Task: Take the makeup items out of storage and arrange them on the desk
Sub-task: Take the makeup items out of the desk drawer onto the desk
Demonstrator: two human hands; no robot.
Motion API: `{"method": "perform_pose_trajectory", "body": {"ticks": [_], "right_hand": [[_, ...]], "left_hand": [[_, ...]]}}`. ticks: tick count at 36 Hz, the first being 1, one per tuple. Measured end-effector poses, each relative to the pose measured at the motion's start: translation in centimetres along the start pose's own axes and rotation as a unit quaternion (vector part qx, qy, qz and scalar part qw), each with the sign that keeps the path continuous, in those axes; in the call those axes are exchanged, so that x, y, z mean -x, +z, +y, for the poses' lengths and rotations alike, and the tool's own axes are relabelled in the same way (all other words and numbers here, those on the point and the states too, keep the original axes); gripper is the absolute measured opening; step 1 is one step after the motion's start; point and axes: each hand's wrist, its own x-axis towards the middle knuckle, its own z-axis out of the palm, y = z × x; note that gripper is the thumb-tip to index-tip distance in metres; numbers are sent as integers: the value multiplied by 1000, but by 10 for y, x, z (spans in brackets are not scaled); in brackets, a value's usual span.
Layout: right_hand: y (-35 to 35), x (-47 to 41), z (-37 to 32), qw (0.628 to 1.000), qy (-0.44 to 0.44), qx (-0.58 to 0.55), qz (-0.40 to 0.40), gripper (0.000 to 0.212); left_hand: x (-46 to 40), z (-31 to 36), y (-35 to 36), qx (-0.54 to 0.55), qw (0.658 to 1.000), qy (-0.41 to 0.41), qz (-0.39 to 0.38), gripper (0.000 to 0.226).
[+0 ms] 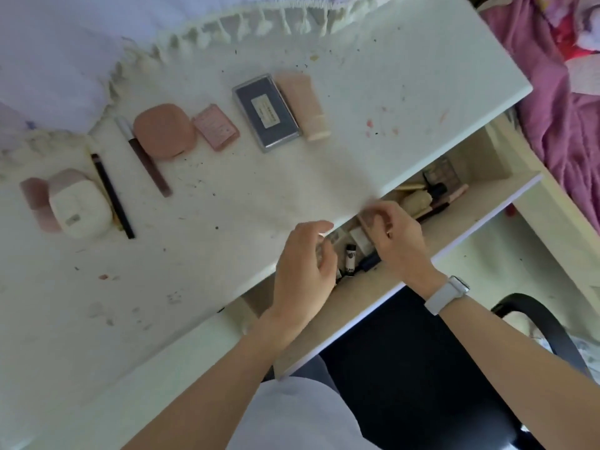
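Right now I see both hands over the open drawer point(383, 297) under the desk point(227, 254). My right hand point(394, 241) pinches a slim, pale stick-like item point(365, 222) just at the desk's front edge; the blur hides what it is. My left hand point(303, 264) hangs loosely curled over the drawer, and I cannot tell whether it holds anything. Already laid out in a row are a grey palette point(266, 112), a pink tube point(303, 103), a small pink case point(216, 126) and a round compact point(164, 129) (more sits further left). My worry: lifting the stick could knock it on the overhanging desk edge and drop it back among the black tubes point(350, 259), or my wrist could scatter them.
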Motion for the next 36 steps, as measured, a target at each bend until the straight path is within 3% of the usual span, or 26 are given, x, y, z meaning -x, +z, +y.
{"method": "perform_pose_trajectory", "body": {"ticks": [2,5,10,15,20,28,32,36], "right_hand": [[5,17,22,992,14,96,-77,20],[19,27,40,960,51,199,-191,23],[52,20,40,924,91,270,-255,60],[78,15,35,925,140,286,-208,77],[86,15,40,930,175,265,-186,47],[90,12,46,913,117,318,-229,31],[92,12,47,916,107,303,-241,47],[97,13,47,917,117,287,-253,48]], "left_hand": [[27,-12,14,-31,997,-8,-76,22],[54,-37,32,-53,979,-117,-159,27],[65,-69,50,-66,953,-254,-149,28],[52,-82,66,-79,941,-304,-124,27],[37,-84,81,-103,928,-344,-99,35],[31,-85,96,-173,913,-360,-85,35],[30,-83,94,-150,904,-394,-72,32],[27,-83,91,-109,903,-409,-79,29]]}}
